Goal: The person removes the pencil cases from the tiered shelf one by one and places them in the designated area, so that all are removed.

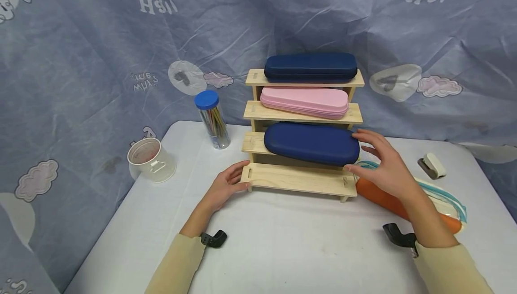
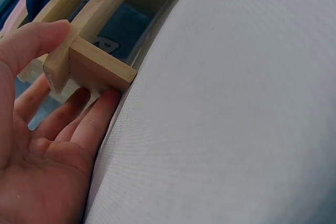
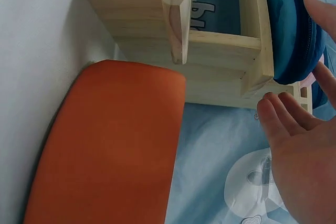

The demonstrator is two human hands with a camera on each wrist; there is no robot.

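Observation:
A small stepped wooden rack (image 1: 299,179) stands on the table with pencil cases on its upper three tiers. At the rack's left end, my left hand (image 1: 225,186) holds the lowest tier; in the left wrist view the thumb (image 2: 52,34) lies against the board's end and the fingers reach beside its leg. A navy pencil case (image 1: 311,143) lies on the second tier from the bottom, its right end hanging forward over the edge. My right hand (image 1: 383,166) spans that end, thumb at the lower edge and a finger at the upper, the other fingers spread.
Above lie a pink pencil case (image 1: 304,101) and a dark blue one (image 1: 311,67). An orange pouch (image 1: 375,195) lies under the right forearm, with a small stapler (image 1: 432,166) beyond. On the left stand a white cup (image 1: 155,161) and a blue-lidded tube of pencils (image 1: 214,121).

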